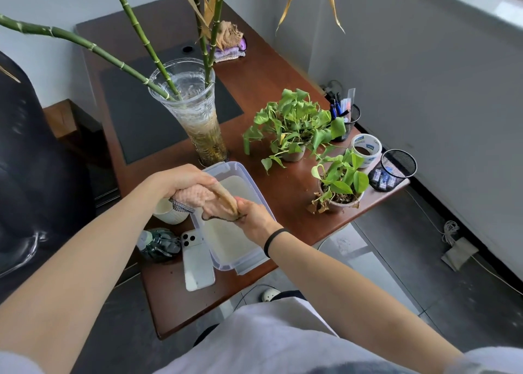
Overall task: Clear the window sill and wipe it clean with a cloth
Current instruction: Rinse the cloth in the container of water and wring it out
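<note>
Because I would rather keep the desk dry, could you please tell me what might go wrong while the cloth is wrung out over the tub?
The left hand and right hand twist the cloth over the plastic tub. First, squeezed water could splash onto the phone lying right beside the tub. Second, the tall glass vase stands close behind it; a stray hand could perhaps tip it, as its long stems lean outward.
</note>
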Action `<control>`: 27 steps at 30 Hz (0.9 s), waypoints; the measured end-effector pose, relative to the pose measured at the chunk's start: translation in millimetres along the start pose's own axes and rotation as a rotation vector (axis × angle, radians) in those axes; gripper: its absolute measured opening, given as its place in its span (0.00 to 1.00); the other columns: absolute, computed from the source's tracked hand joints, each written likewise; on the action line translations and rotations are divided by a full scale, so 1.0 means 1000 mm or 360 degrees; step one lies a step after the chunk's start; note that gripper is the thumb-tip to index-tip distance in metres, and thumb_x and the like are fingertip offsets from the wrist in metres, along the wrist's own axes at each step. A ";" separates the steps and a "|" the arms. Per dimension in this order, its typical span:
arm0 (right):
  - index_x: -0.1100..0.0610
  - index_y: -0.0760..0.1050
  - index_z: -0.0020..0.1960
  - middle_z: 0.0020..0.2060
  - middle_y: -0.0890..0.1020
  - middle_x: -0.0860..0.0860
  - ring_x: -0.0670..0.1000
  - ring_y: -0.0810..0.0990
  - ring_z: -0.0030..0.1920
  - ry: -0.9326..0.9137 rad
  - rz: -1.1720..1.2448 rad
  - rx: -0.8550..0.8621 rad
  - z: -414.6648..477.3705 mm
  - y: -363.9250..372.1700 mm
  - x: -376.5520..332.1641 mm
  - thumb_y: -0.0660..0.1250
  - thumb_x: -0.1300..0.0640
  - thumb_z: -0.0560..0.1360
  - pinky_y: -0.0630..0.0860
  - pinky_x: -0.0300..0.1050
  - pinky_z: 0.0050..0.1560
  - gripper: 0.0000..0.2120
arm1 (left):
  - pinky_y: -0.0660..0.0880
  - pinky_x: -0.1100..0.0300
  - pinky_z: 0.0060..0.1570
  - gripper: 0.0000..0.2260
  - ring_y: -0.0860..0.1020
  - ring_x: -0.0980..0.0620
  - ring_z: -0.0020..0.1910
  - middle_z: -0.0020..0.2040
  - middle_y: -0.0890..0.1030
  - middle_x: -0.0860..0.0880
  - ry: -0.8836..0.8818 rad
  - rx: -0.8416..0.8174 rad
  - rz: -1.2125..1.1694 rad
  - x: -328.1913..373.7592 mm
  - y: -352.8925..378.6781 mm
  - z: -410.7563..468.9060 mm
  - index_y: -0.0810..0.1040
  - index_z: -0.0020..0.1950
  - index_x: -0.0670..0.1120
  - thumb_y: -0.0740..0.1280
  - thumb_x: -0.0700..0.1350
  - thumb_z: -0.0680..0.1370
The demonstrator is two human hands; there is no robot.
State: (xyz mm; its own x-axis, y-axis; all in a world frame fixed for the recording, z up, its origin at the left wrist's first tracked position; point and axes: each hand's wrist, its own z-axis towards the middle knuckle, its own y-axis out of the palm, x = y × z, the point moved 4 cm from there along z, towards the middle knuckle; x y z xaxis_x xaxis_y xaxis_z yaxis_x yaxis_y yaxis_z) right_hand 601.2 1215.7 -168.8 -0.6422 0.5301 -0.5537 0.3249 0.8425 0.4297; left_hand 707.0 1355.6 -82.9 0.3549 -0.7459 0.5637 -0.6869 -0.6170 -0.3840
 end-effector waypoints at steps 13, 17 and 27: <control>0.60 0.76 0.53 0.49 0.81 0.55 0.53 0.78 0.50 -0.0204 -0.0344 0.0044 0.001 -0.001 -0.019 0.63 0.53 0.78 0.75 0.43 0.46 0.11 | 0.74 0.50 0.61 0.17 0.80 0.51 0.54 0.51 0.84 0.51 0.0171 -0.0041 0.0320 0.012 0.008 0.004 0.82 0.55 0.53 0.72 0.58 0.69; 0.60 0.70 0.65 0.60 0.78 0.57 0.56 0.79 0.56 -0.0097 -0.0010 0.0076 -0.004 0.000 -0.021 0.56 0.54 0.80 0.77 0.47 0.47 0.17 | 0.72 0.54 0.53 0.07 0.78 0.50 0.52 0.49 0.83 0.50 0.0170 -0.0003 0.0402 0.016 0.013 0.005 0.82 0.49 0.48 0.71 0.49 0.73; 0.63 0.72 0.57 0.52 0.81 0.58 0.56 0.81 0.49 -0.0001 -0.0125 0.0112 -0.011 -0.004 -0.022 0.54 0.63 0.80 0.76 0.54 0.56 0.11 | 0.68 0.57 0.43 0.09 0.73 0.49 0.49 0.50 0.77 0.44 0.0194 0.0067 0.0546 0.013 0.034 0.015 0.76 0.52 0.42 0.60 0.36 0.75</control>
State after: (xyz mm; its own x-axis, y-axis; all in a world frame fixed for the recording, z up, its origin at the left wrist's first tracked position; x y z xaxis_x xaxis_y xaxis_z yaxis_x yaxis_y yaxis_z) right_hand 606.5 1199.3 -150.9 -0.6673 0.4622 -0.5840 0.3214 0.8861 0.3340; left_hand 698.1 1321.2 -99.0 0.0282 -0.8775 0.4787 -0.7254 -0.3475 -0.5941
